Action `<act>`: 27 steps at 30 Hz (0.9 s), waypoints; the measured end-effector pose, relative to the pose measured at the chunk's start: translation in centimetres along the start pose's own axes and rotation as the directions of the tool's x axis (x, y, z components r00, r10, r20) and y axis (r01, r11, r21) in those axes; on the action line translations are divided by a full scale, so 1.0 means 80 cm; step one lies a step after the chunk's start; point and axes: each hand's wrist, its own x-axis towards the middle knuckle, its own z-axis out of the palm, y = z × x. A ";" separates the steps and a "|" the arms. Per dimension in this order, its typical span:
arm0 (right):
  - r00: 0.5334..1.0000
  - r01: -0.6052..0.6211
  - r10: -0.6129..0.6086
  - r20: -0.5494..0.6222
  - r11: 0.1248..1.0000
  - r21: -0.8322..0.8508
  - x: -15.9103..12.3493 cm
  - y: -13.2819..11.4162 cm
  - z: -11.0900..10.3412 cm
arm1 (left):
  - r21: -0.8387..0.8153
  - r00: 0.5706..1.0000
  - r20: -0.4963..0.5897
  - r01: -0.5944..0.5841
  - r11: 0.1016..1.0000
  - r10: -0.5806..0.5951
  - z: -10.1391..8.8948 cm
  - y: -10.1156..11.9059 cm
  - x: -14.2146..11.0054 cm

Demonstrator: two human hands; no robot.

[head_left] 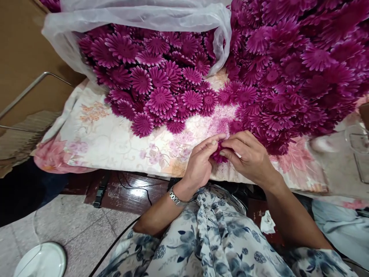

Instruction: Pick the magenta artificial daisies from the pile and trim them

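Note:
Between my two hands, just above the table's front edge, is a magenta artificial flower point(219, 154), partly covered by the fingers. My left hand point(201, 161) is closed on its left side, thumb on top. From the right, my right hand point(246, 157) pinches the flower's petals with thumb and fingertips. A loose heap of magenta flower heads point(161, 100) spills from a translucent plastic bag point(138, 19) in front of me. Another, larger pile of the same flowers point(288, 77) lies to the right, close to my right hand.
A floral cloth point(115, 146) covers the table, with purple dust near my hands. Cardboard point(25, 46) and a bent metal rod point(25, 92) stand at the left. A clear plastic item point(357, 134) sits at the far right. Below left is a round white object point(43, 261).

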 end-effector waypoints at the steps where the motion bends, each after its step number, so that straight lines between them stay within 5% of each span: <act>1: 1.000 0.006 -0.006 -0.012 1.000 0.003 -0.002 0.001 0.001 | -0.015 1.000 0.008 0.014 1.000 -0.014 0.000 0.000 0.000; 7: 0.978 -0.064 0.033 -0.205 0.987 -0.148 0.003 0.011 -0.021 | -0.080 0.995 -0.018 0.094 0.992 -0.095 0.002 0.003 0.002; 11: 0.912 -0.273 0.047 -0.408 0.812 -0.516 0.016 0.062 -0.081 | -0.090 0.997 -0.016 0.076 0.993 -0.078 0.004 0.008 0.001; 15: 0.911 -0.410 0.295 -0.287 0.705 -0.579 0.019 0.088 -0.117 | -0.138 0.997 -0.004 0.082 0.987 -0.083 0.005 0.009 0.000; 19: 0.970 -0.148 0.058 -0.238 0.914 -0.379 0.012 0.044 -0.070 | -0.193 0.996 -0.003 0.089 0.977 -0.091 0.006 0.009 0.002; 21: 0.998 0.020 -0.027 -0.052 0.991 -0.136 0.008 0.020 -0.034 | -0.199 0.994 -0.010 0.107 0.974 -0.111 0.007 0.009 0.002; 24: 1.000 0.021 -0.021 -0.005 1.000 0.022 0.004 0.005 -0.001 | -0.184 0.989 0.023 0.149 0.972 -0.147 0.007 0.009 0.000; 27: 0.999 -0.012 0.014 -0.036 0.999 0.051 0.001 0.004 0.004 | -0.152 0.978 0.072 0.203 0.967 -0.194 0.004 0.007 -0.003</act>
